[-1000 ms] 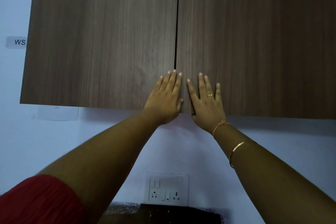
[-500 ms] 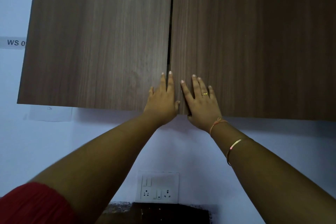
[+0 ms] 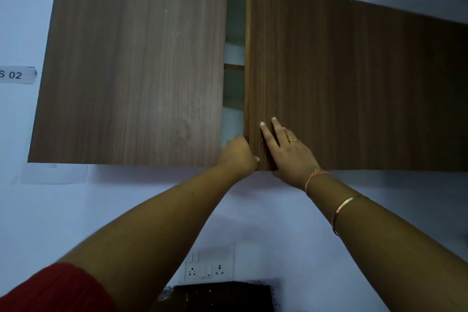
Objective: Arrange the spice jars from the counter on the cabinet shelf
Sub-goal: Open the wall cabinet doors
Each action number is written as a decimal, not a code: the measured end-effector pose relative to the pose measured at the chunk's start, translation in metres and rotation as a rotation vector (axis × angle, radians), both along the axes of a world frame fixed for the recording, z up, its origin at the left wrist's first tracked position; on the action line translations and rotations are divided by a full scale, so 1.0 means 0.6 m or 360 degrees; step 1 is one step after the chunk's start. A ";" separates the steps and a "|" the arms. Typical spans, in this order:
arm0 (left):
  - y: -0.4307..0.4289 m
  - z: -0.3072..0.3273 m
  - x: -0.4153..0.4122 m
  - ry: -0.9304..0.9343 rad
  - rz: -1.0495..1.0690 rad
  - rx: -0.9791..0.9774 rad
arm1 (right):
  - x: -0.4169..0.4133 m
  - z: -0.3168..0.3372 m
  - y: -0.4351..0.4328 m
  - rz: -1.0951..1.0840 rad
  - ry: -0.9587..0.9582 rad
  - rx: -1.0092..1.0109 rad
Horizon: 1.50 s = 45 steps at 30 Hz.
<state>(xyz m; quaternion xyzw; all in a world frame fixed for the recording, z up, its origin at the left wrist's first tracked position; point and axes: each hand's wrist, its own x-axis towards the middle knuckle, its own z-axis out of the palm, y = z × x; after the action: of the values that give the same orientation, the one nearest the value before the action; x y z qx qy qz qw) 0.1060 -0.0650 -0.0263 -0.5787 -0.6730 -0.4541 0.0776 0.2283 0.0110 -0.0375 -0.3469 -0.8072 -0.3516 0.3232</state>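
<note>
The brown wooden wall cabinet has two doors. Its left door (image 3: 131, 66) is nearly closed, while the right door (image 3: 316, 71) has swung out towards me. Through the gap between them I see a shelf edge (image 3: 234, 65) and the pale inside. My left hand (image 3: 238, 156) reaches into the gap, fingers hidden behind the right door's edge and thumb on its front. My right hand (image 3: 288, 153) lies with straight fingers flat on the front of that door near its lower corner. No spice jars are in view.
Below the cabinet is a white wall with a switch and socket plate (image 3: 210, 268). A dark object (image 3: 222, 296) sits at the bottom edge. A paper label reading "S 02" (image 3: 15, 75) is stuck to the wall at the left.
The two doors were closed with both palms flat on them. The right door has since swung outward, opening a gap, and my left fingers have curled round its edge.
</note>
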 end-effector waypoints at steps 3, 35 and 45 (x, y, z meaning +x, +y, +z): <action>-0.024 -0.003 0.038 0.0047 0.0114 0.0010 | 0.028 0.002 -0.037 0.0137 0.0134 -0.0332; -0.076 -0.072 0.580 0.0598 -0.0467 0.0516 | 0.508 0.062 -0.160 0.0310 0.1405 -0.0539; -0.008 -0.084 0.700 0.0859 -0.0838 0.0078 | 0.653 0.064 -0.092 0.0163 0.1569 -0.0732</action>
<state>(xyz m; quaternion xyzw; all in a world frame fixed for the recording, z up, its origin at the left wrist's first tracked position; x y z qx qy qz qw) 0.5259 -0.0699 -0.0765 -0.8287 -0.4453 -0.3056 0.1467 0.6199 -0.0443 0.0012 -0.4927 -0.6320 0.0545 0.5957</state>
